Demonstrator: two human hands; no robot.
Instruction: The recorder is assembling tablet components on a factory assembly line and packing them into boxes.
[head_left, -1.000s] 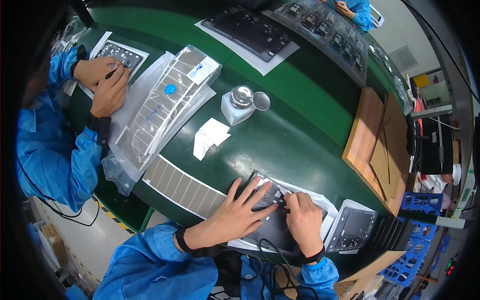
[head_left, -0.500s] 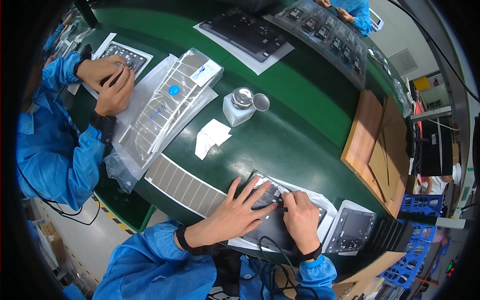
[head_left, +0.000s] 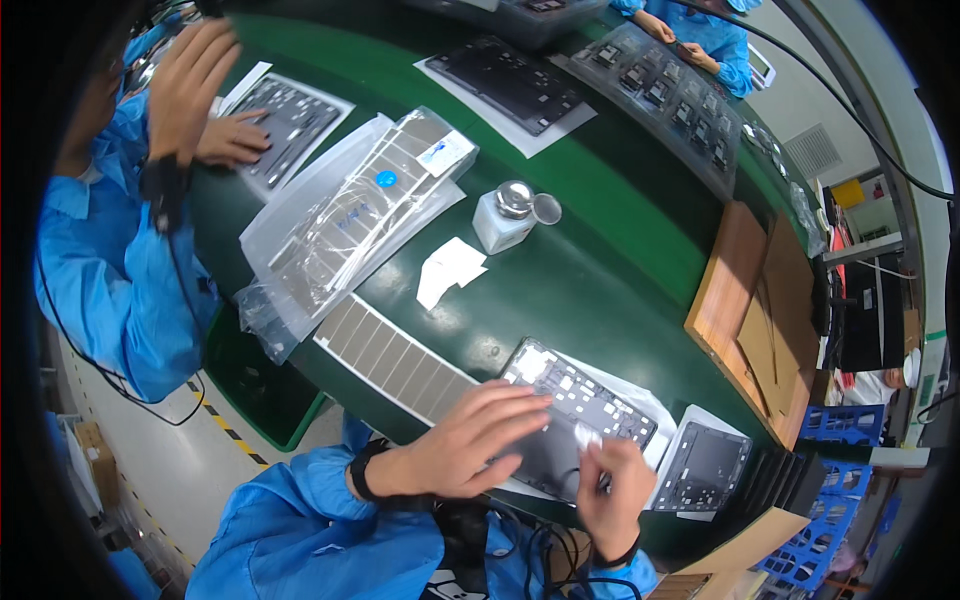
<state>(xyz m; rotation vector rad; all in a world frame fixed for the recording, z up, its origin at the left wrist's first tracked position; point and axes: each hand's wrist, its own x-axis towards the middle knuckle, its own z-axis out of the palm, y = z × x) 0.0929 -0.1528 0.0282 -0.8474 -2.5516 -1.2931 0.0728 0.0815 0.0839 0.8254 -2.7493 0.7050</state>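
Observation:
A dark grey device housing lies before me on white sheets, its upper part dotted with small pale patches. Over its left side is my left hand, fingers stretched out and slightly apart; whether they touch the surface I cannot tell. My right hand is closed at the housing's lower right, with a small crumpled white wipe pinched at its fingertips. Just left of the housing runs a strip of grey-brown adhesive pieces on white backing. A second dark housing lies on a white sheet to the right.
Beyond my hands stand a pump bottle with its metal lid open and a folded white cloth. Bagged adhesive sheets lie left. A co-worker's hand is raised at far left. Wooden boards edge the right side.
My right hand has moved down toward me with the wipe, and my left hand has drawn back slightly, exposing more of the housing. The co-worker at left has raised one hand.

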